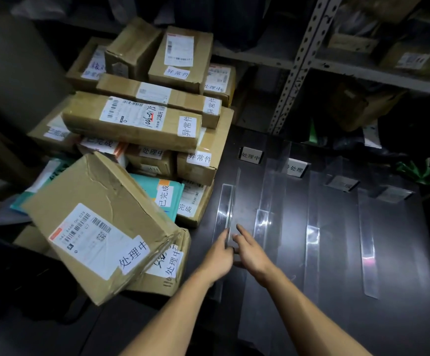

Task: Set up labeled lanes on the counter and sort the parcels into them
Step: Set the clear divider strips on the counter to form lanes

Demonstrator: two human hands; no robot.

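Dark counter [337, 253], dim light. Four clear tape strips run front to back across it, marking lanes: leftmost strip [225, 209], second [264, 217], third [312, 235], fourth [369, 253]. Small label cards stand at the far ends: one reads 处理中 [250, 155], the next shows 处理 with its first character hard to read [296, 168]; two more cards [342, 183] [395, 194] are too dark to read.

No parcels sit in the lanes. The parcel pile [131, 150] crowds the counter's left side, touching the edge of the leftmost strip area. Boxes carry white tags: 异常件 on the long box [131, 122], 处理中 on the tilted front box [98, 227], 已完成 on a teal mailer [162, 195]. Lower parcels are mostly hidden under those above.

Left hand [219, 255] and right hand [252, 253] meet at the near end of the leftmost strip, fingers extended and pressing flat on the tape; neither grips anything. Fingertips partly overlap, exact contact hard to make out.

Metal shelving [298, 68] behind holds more boxes, lost in shadow. Open counter lies right of the hands, between strips.
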